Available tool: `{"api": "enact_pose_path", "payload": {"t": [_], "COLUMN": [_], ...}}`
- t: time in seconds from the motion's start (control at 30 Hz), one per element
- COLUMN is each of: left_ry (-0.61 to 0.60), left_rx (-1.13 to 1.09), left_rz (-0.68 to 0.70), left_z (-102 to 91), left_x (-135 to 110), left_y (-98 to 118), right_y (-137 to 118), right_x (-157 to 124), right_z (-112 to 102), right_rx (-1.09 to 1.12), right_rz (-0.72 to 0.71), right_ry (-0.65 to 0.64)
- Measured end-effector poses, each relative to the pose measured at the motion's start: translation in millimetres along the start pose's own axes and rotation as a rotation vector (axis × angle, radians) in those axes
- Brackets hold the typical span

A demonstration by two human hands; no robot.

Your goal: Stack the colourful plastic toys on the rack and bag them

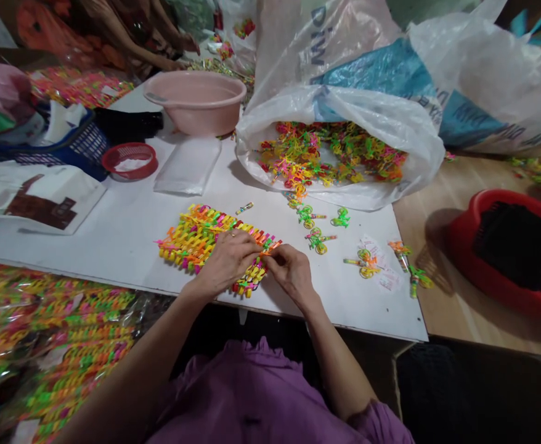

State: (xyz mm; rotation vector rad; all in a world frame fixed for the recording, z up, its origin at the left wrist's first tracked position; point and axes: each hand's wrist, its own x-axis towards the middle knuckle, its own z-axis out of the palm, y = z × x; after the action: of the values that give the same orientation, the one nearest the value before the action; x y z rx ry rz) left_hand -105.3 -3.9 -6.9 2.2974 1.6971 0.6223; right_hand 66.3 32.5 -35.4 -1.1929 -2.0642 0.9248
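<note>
On the white table lies a flat bundle of plastic toys (191, 237), packed in slanting rows of yellow, orange, green, pink and red. Draped over its right half, my left hand (231, 256) has its fingers closed together and pressed on the bundle. My right hand (291, 271) pinches a small orange plastic toy at the bundle's right edge, close to the left fingertips. The exact grip under the fingers is hidden. Several loose toys, such as a green one with wheel-like rings (317, 240), lie right of my right hand. A small tube (244, 208) lies behind the bundle.
A white sack (344, 196) spills colourful toys at the back. Nearby stand a pink basin (194, 102), a red basket (129, 161), a blue basket (85, 151) and clear bags (188, 165). At right is a red tub (464, 240). Another person's arm (132, 46) shows far left.
</note>
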Motion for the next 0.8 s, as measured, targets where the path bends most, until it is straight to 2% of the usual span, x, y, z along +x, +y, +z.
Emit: {"api": "enact_pose_path", "payload": {"t": [0.2, 0.37, 0.57, 0.73, 0.8], "left_ry": [0.006, 0.031, -0.024, 0.007, 0.004], "left_rx": [0.008, 0.062, 0.104, 0.018, -0.009], "left_rz": [-0.010, 0.015, 0.028, 0.034, 0.041], "left_z": [-5.8, -12.7, -1.6, 2.4, -0.5], "left_x": [-3.1, -2.2, 7.6, 4.3, 0.4], "left_y": [-5.3, 4.9, 15.9, 7.8, 5.8], "right_y": [-2.5, 3.4, 10.4, 35.9, 41.6], "right_x": [5.2, 0.6, -2.9, 5.5, 14.4], "right_z": [4.4, 7.2, 0.5, -0.2, 8.1], "right_rx": [-0.009, 0.115, 0.124, 0.176, 0.198], "right_rz": [-0.042, -0.042, -0.054, 0.137, 0.140], "right_ry": [-0.031, -0.027, -0.078, -0.044, -0.082]}}
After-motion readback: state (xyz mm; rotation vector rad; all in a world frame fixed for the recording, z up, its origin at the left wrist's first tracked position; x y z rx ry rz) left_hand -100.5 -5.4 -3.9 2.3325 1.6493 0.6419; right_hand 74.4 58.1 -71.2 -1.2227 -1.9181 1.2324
